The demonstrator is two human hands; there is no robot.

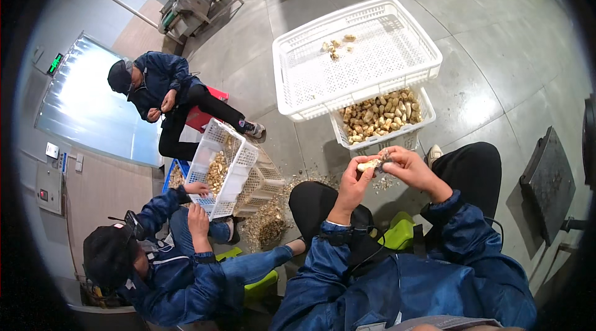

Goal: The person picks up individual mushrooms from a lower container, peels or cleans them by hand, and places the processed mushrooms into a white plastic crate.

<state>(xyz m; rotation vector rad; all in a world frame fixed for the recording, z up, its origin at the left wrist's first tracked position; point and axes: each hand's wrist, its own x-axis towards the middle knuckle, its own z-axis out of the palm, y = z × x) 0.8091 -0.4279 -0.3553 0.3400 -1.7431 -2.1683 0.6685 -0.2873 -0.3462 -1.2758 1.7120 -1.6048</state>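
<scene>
Between my thumb and fingers, my left hand (351, 193) grips a pale, stubby mushroom (369, 165). My right hand (411, 171) is closed at the mushroom's other end, its fingertips around a small dark grey thing (385, 158) too small to make out. Just beyond my hands, a white crate (380, 143) is filled with brown and cream mushrooms (379, 117). On top of it, set back, sits a shallow white perforated tray (298, 92) with a few mushroom pieces (335, 49) in it.
At my left, a seated co-worker (167, 269) reaches into a tilted white basket (239, 176) of mushrooms. Another co-worker (158, 86) sits farther back. Scraps (267, 225) lie heaped on the floor. A dark platform (549, 185) stands at my right, and a green stool (398, 232) is under me.
</scene>
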